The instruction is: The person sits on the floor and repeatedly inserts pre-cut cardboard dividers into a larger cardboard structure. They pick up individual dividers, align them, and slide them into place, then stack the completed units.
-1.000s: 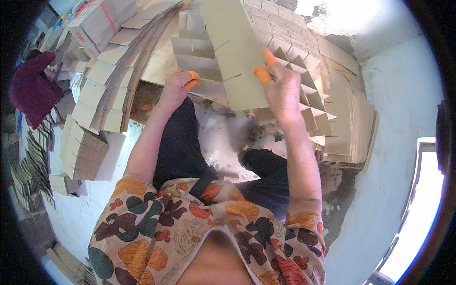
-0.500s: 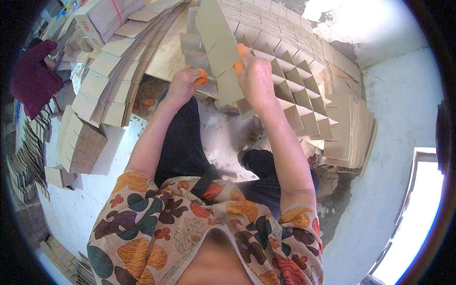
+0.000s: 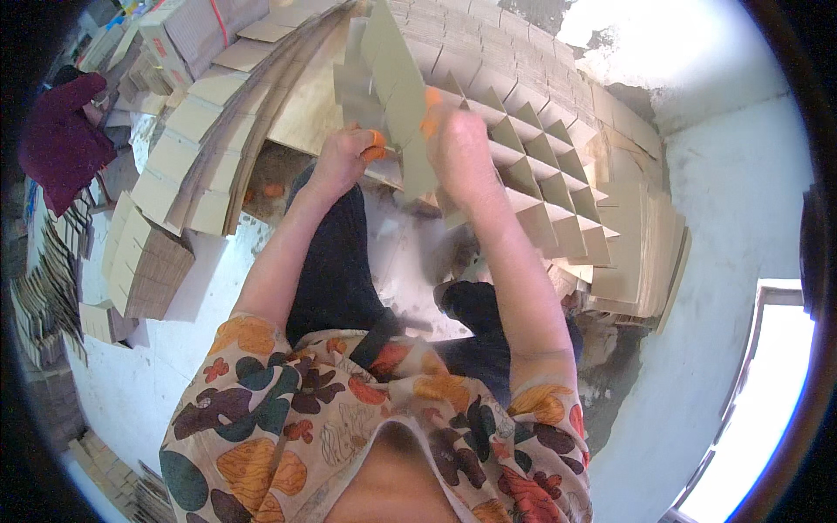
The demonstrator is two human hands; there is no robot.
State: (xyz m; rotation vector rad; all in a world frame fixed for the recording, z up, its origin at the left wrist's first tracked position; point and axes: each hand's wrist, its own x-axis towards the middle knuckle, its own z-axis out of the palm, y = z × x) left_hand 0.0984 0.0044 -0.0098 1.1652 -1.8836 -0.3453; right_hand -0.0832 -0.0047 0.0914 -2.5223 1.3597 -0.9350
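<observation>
A long slotted cardboard strip (image 3: 394,83) stands on edge at the left end of a cardboard divider grid (image 3: 545,179), whose strips interlock into square cells. My right hand (image 3: 464,157), blurred by motion, is closed on the right side of that strip; orange finger covers show on its fingertips. Left of the strip, my left hand (image 3: 344,161) is closed in a pinch, an orange cover on its finger, at the edge of a cardboard piece of the grid. What exactly lies between the left fingertips is partly hidden.
Rows of stacked slotted cardboard strips (image 3: 514,44) lie behind the grid. More strips fan out along a wooden board (image 3: 305,113) at left. A cardboard pile (image 3: 641,248) leans near the right wall. A person in maroon (image 3: 65,144) sits at far left beside a carton (image 3: 179,44).
My right hand has shifted slightly left and down along with the upright strip, now leaning a little more left. The left hand has barely moved.
</observation>
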